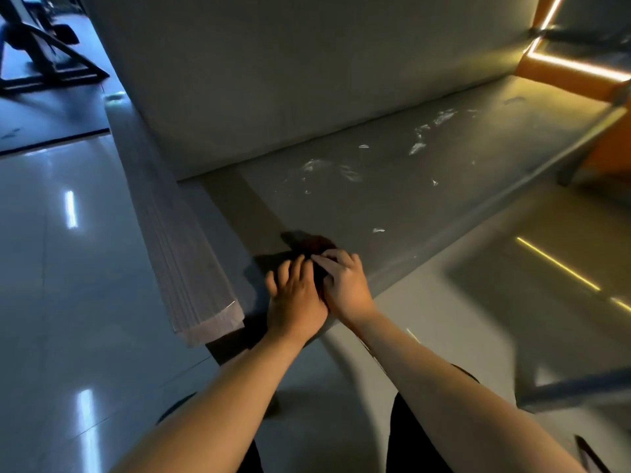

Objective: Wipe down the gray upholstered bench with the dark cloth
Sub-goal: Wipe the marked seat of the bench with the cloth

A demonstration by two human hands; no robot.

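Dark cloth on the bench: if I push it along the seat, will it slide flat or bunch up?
Probably floppy: the dark cloth sits crumpled in a lump under the left hand and right hand, so it should bunch rather than slide flat. The bench seat looks smooth, with pale streaks, so it may glide easily.

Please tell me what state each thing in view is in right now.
dark cloth, bunched on the seat's near end, mostly covered by both hands.
left hand, fingers curled onto the cloth.
right hand, fingers curled onto the cloth, touching the left hand.
gray bench, seat marked beyond the cloth.
white smears, scattered, unwiped.
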